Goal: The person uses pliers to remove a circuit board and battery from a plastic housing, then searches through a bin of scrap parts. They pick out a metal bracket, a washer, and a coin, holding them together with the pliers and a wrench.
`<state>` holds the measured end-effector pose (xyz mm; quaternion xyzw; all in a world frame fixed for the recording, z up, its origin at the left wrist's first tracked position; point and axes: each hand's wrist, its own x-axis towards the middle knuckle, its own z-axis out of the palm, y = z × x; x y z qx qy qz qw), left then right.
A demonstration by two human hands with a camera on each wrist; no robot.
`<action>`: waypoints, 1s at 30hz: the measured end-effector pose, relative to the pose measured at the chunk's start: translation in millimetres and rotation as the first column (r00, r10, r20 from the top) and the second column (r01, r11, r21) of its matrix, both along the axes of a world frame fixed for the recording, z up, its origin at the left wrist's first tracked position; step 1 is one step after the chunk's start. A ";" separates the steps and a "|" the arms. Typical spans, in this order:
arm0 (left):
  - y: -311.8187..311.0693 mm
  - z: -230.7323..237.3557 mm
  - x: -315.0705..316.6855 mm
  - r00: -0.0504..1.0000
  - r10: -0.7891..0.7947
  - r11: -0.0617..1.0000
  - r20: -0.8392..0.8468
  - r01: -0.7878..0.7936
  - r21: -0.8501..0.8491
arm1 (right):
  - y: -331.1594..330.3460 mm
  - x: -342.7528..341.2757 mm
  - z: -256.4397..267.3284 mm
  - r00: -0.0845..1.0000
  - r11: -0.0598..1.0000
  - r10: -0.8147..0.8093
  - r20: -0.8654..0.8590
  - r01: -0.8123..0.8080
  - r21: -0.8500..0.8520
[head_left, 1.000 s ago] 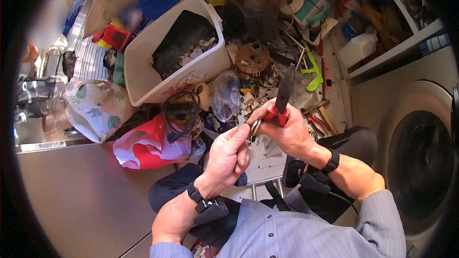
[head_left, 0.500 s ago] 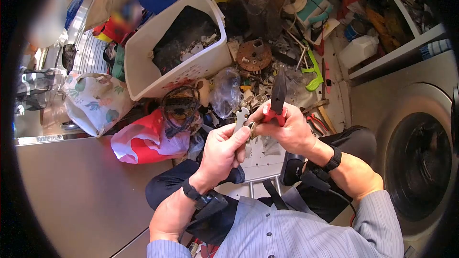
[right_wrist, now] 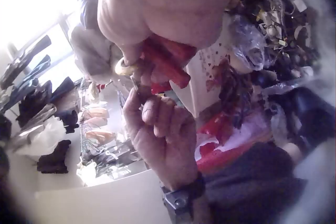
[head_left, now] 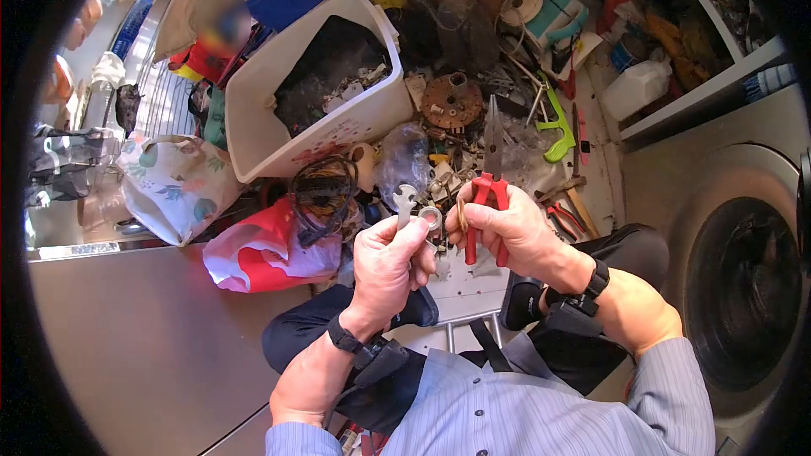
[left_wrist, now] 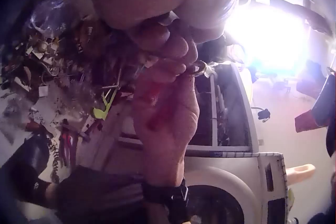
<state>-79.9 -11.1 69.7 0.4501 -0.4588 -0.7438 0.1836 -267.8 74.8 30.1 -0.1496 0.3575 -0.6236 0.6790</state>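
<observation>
In the head view my left hand [head_left: 384, 274] pinches a small flat silver wrench [head_left: 405, 205], its open jaw end pointing up, with a metal ring [head_left: 431, 218] beside the thumb tip. My right hand [head_left: 515, 232] holds red-handled pliers [head_left: 492, 148], dark jaws pointing up and handles spread. Between its thumb and forefinger is a brass-coloured ring [head_left: 461, 214]. A small gap parts the two hands. In the right wrist view the brass ring [right_wrist: 126, 68] and the red handles [right_wrist: 165, 64] show above my left hand [right_wrist: 165, 134].
A white bin [head_left: 317, 139] holding scraps stands at the upper left. Behind the hands lie a rusty round part [head_left: 450, 103], loose scraps and a bright green tool [head_left: 557, 127]. A red and white bag [head_left: 270, 249] is left, a washing machine [head_left: 667, 177] right.
The hands have moved slightly apart. The wrench now shows more to the left, the metal ring has come into view at the left thumb, and the pliers' handles have spread.
</observation>
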 end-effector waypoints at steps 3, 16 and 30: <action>1.3 -0.9 -1.8 1.000 0.017 1.000 -0.005 -0.017 -0.015 | 0.7 -2.8 1.4 0.996 0.998 0.055 0.064 -0.057 0.028; 1.0 7.2 -5.9 0.997 0.048 0.993 -0.067 -0.055 -0.103 | 0.8 -4.0 -6.7 0.915 0.994 0.101 0.390 -0.109 -0.002; -7.1 7.7 -5.5 0.972 -0.141 0.987 -0.188 0.153 0.050 | -2.6 -3.1 -14.6 0.933 0.976 0.211 0.293 -0.218 -0.008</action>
